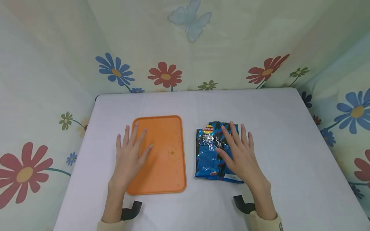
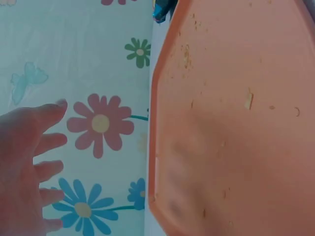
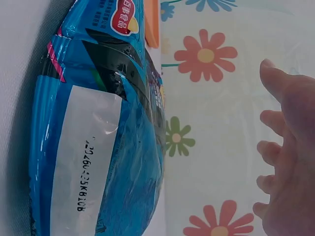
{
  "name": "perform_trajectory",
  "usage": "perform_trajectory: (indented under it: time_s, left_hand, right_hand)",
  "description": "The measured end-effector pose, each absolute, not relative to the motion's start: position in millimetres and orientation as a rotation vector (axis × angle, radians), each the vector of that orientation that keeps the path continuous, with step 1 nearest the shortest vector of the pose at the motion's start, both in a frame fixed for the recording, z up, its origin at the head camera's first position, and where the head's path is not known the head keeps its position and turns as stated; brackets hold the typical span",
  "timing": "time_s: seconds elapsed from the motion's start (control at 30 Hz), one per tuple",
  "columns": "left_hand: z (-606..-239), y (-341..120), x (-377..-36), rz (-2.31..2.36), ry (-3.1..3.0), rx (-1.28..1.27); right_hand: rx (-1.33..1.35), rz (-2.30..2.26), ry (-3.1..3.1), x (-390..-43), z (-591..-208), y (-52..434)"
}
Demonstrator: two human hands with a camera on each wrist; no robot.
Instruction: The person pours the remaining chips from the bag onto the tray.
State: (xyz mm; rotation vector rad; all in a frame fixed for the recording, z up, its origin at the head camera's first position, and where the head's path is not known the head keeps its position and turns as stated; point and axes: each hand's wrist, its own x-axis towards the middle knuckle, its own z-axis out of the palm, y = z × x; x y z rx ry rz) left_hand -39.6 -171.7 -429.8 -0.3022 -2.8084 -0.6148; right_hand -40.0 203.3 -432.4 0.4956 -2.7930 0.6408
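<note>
An orange tray (image 1: 164,154) lies flat on the table, with small crumbs (image 2: 187,56) scattered over it. My left hand (image 1: 129,160) hovers above the tray's left side, fingers spread and holding nothing; its shadow falls on the tray in the left wrist view. To the right of the tray lies a blue snack bag (image 1: 209,157), shiny and creased, with a white printed label (image 3: 83,162). Over the bag's right part hangs my right hand (image 1: 242,157), its fingers spread and nothing in them. In the right wrist view a gap separates that hand from the bag.
A white cloth covers the table (image 1: 289,144). Behind and beside it hangs a flowered curtain (image 1: 225,41). Black curved pieces (image 1: 131,210) sit at both wrists, near the pale sleeves.
</note>
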Motion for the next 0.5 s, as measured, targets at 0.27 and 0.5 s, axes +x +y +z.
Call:
perform_trajectory:
  time_s: [0.27, 0.5]
  left_hand:
    - [-431.1, -177.9, -33.9, -0.669, -2.828, -0.086]
    - [-435.6, -181.6, -30.3, -0.845, -2.950, 0.168]
  right_hand:
    - [0.491, 0.662, -2.784, -40.1, -430.7, 200.9]
    - [0.470, 0.659, -2.789, -38.6, -427.8, 202.3]
